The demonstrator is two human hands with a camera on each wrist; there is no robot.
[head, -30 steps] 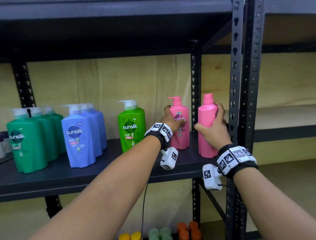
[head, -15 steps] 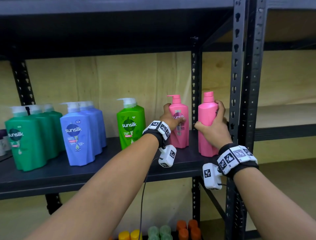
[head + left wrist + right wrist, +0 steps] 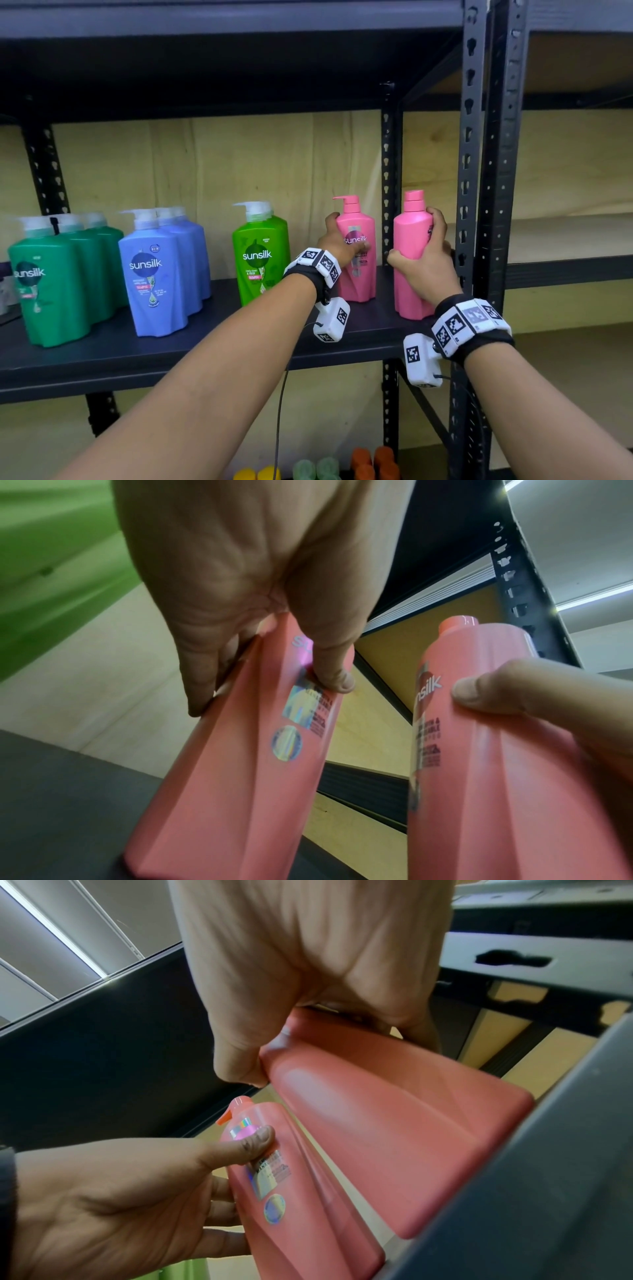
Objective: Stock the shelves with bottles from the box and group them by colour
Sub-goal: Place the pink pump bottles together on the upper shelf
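The left hand (image 3: 339,245) is gripping one pink bottle (image 3: 356,253) and the right hand (image 3: 424,260) is clamping the other pink bottle (image 3: 411,263), both standing on the shelf (image 3: 212,346). To finish well, each should be seated flat, labels forward, side by side, clear of the bright green bottle (image 3: 260,253) beyond the left hand.

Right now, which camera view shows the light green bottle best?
The head view: the light green bottle stands whole on the shelf, label readable. The left wrist view shows only a green blur at its left edge; the right wrist view shows a green sliver at the bottom.
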